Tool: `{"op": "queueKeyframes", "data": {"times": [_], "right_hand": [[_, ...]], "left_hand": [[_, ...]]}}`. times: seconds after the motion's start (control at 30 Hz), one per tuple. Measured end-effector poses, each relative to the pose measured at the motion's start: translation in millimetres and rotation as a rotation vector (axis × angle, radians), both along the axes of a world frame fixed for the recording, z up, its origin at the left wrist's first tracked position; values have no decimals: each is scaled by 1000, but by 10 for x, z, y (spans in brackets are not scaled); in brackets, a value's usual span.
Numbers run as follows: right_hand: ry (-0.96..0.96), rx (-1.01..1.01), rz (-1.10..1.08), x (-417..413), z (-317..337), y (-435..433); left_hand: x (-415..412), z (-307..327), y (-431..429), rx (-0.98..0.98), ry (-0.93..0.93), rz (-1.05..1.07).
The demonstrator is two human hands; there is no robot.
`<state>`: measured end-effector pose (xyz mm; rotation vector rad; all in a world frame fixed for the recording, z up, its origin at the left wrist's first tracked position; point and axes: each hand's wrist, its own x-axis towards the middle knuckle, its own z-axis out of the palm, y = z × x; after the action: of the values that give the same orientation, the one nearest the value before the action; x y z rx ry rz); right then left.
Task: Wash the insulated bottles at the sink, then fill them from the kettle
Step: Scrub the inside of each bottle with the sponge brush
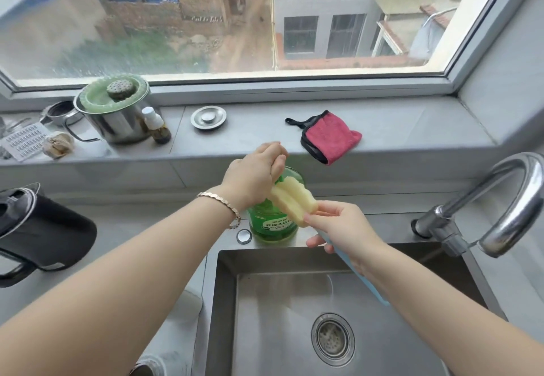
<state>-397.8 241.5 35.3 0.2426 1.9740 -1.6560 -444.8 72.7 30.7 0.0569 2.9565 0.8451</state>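
A green dish-soap bottle (pixel 272 225) stands on the counter behind the steel sink (pixel 294 264). My left hand (pixel 253 172) sits on top of it with curled fingers over the pump head, which is hidden. My right hand (pixel 338 228) grips the light-blue handle of a bottle brush, holding its yellow sponge head (pixel 294 199) just under the pump, in front of the bottle. A black electric kettle (pixel 38 234) stands at the left on the counter. A blurred white object (pixel 164 358), perhaps a bottle, shows under my left forearm.
A curved chrome faucet (pixel 500 208) rises at the right of the sink. On the window ledge lie a pink cloth (pixel 329 137), a steel sink plug (pixel 208 117), a steel pot with a green lid (pixel 114 113), a small dropper bottle (pixel 157 127) and a grater (pixel 23 140).
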Motion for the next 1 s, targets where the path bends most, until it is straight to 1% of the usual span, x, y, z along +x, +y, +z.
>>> {"op": "queueKeyframes", "data": {"times": [0.07,0.13,0.27,0.43,0.57,0.67,0.77,0.87,0.93,0.97,1.0], "right_hand": [[12,1,3,-4,24,-2],[21,2,7,-15,20,0],[21,29,-4,-2,-48,12],[-3,16,9,85,-76,25],[0,-1,4,88,-91,20],[16,-7,-8,72,-106,21],[46,-28,2,105,-87,46],[41,-16,27,186,-102,102],[25,28,39,251,-127,171],[13,47,50,292,-128,218],[-6,55,70,340,-133,272]], "left_hand": [[-13,75,-42,32,-40,22],[12,75,3,64,-33,76],[49,-26,117,18,10,110],[38,90,41,-8,-70,79],[69,85,90,86,-12,144],[84,8,124,29,20,145],[85,-8,83,-14,-1,126],[70,67,61,-126,-33,104],[93,169,71,-210,31,113],[151,218,88,-203,95,142],[249,254,115,-156,166,183]]}}
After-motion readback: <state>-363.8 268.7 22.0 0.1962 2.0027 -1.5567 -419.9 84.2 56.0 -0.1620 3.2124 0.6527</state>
